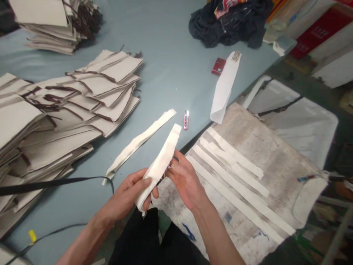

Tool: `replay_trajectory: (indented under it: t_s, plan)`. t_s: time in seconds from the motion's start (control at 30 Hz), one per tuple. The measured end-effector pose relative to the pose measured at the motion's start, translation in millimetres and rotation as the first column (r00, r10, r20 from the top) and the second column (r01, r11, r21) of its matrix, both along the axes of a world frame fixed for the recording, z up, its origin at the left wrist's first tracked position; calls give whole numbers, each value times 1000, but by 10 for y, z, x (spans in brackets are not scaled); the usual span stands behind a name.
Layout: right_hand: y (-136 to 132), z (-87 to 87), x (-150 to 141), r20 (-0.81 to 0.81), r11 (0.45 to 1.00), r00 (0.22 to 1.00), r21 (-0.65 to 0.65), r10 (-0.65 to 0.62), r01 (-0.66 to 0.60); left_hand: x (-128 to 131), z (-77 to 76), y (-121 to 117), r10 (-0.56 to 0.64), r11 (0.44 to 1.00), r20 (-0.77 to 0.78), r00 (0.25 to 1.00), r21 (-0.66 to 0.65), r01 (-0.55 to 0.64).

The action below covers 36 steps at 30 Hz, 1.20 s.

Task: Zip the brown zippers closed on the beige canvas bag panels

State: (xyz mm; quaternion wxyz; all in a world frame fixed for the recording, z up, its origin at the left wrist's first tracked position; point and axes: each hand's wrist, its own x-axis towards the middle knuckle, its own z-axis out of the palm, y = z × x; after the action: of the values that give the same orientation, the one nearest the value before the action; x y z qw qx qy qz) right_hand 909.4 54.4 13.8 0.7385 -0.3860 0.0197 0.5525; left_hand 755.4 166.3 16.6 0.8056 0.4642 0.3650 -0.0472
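Observation:
My left hand (129,193) is closed around a bundle of white fabric strips (161,162), gripping its lower end with the thumb on top. My right hand (183,176) pinches the edge of the same bundle near its middle, fingers curled. The bundle points up and away from me, over the table's near edge. Another long white strip (138,141) lies flat on the blue table (165,62) just beyond my hands. A small pink thread snipper (186,119) lies on the table past the bundle's tip.
Stacks of beige fabric pieces with dark trim (68,106) fill the table's left side. A black strap (55,183) runs in from the left. White strips (234,173) lie on a dirty sack at the right. A red phone (218,66), dark clothing (228,22) and a white bag (224,88) lie farther away.

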Motion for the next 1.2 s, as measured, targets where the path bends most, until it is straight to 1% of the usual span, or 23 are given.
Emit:
replay_trajectory:
  t_s: [0.13,0.2,0.27,0.4,0.47,0.53,0.6,0.73,0.8,0.87,0.93,1.0,1.1,1.2]
  plan:
    - [112,-54,-150,49,995,994,-37,97,-95,-71,-123,71,65,997,-44,997,38,-63]
    - [160,-107,-265,69,990,989,-66,128,-124,-85,-174,96,83,996,-57,995,45,-80]
    - [199,-159,-378,75,987,988,-99,133,-126,-93,-209,120,91,995,-68,994,41,-88]
    - [264,-249,-528,127,989,990,-146,55,-36,-103,-238,161,78,997,-87,993,26,-76]
    - [303,-299,-557,159,988,987,-157,12,13,-116,-254,178,73,997,-92,993,14,-72]
    - [351,-361,-567,168,979,986,-195,-20,53,-151,-287,196,77,997,-97,992,-1,-77]
    - [406,-433,-573,163,965,985,-246,-49,89,-219,-344,221,87,996,-108,990,-14,-89]
    - [522,-587,-607,153,938,984,-318,-94,139,-433,-507,295,94,995,-164,982,-13,-98]
    - [575,-657,-633,161,926,981,-341,-112,161,-546,-582,330,124,992,-192,973,30,-120]
    - [622,-719,-656,177,914,975,-360,-131,189,-643,-629,350,201,977,-207,957,116,-180]
    - [662,-770,-678,199,899,969,-381,-149,216,-724,-641,351,268,953,-215,939,201,-226]
    - [699,-809,-705,216,888,964,-399,-152,230,-798,-626,336,274,944,-236,932,248,-215]
    - [753,-855,-767,230,885,965,-412,-128,216,-918,-590,309,273,932,-281,920,316,-180]
    - [805,-881,-838,250,881,965,-434,-85,190,-1045,-581,316,350,878,-320,880,440,-189]
